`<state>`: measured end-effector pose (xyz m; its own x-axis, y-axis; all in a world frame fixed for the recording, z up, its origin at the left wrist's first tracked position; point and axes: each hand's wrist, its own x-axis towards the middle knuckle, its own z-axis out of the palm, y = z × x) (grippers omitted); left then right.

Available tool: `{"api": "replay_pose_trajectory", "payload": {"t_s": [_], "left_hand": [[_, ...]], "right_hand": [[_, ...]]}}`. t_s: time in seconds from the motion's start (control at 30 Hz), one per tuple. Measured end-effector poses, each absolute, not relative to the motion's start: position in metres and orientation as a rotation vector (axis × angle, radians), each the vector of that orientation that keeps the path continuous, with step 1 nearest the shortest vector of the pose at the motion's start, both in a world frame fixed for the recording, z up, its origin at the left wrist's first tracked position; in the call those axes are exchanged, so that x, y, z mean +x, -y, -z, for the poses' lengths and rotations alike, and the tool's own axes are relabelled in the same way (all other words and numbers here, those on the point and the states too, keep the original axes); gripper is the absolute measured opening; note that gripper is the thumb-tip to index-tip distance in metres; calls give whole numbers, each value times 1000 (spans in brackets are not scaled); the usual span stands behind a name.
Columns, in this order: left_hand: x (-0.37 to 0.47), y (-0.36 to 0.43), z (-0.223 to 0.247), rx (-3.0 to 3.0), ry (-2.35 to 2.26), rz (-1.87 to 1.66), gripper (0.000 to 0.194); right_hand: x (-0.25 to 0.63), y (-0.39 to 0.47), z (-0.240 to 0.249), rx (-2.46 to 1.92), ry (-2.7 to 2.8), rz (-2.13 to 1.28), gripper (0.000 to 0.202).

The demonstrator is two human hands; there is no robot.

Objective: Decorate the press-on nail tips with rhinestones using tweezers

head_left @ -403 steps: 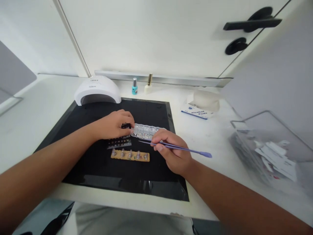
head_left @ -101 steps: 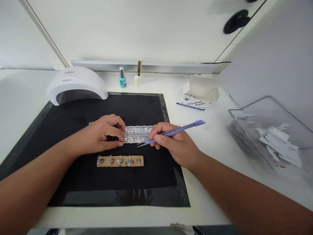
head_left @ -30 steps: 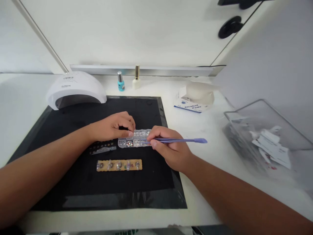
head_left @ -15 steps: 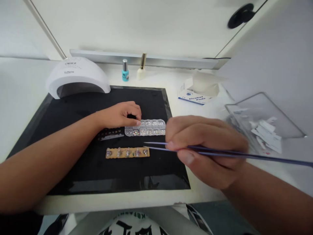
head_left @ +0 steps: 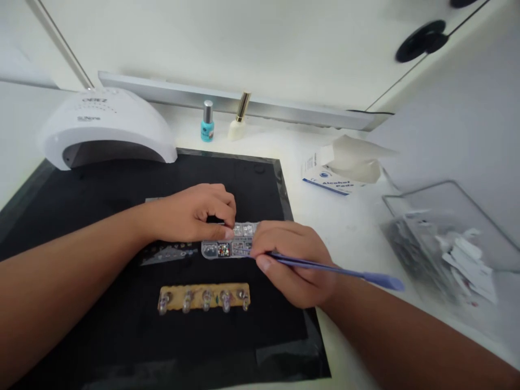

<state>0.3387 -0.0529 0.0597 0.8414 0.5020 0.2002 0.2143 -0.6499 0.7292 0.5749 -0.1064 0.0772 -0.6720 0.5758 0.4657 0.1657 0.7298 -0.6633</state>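
My left hand (head_left: 203, 212) has its fingers curled, with thumb and forefinger gripping the back left part of a clear compartment case of rhinestones (head_left: 210, 251). One front compartment holds multicoloured stones; others look silvery. In my right hand (head_left: 296, 260) are purple tweezers (head_left: 341, 269), pinched near the tips. Those tips reach over a front compartment of the case; whether they hold a stone is too small to tell. My right hand covers the right end of the case. Nearer me lies a yellowish strip (head_left: 197, 290) bearing several clear, shiny nail tips (head_left: 207, 299).
A black mat (head_left: 244, 184) lies underneath. A white nail lamp (head_left: 109, 127) stands back left, with a turquoise polish bottle (head_left: 207, 130) and a cream bottle (head_left: 237, 129) behind the mat. An alcohol pads box (head_left: 341, 168) and a clear bin of packets (head_left: 430, 249) are right. A dark patterned sheet (head_left: 170, 253) lies by my left wrist.
My right hand has moved left and away from me with the tweezers, from above the nail strip's right end to the case. My left hand stays at the case. The view has shifted.
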Motion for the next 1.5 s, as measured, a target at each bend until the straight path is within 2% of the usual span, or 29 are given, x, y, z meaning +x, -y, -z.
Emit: {"api": "replay_pose_trajectory", "payload": {"t_s": [0.27,0.77,1.5], "left_hand": [[338,54,-60,2291,-511,-494,19],[340,54,-54,2283,-513,-551,18],[340,52,-56,2255,-509,-501,19]], "right_hand": [[575,102,-74,-612,2288,-842,16],[566,103,-72,-585,2417,-622,16],[558,110,-84,-752,2434,-699,18]]}}
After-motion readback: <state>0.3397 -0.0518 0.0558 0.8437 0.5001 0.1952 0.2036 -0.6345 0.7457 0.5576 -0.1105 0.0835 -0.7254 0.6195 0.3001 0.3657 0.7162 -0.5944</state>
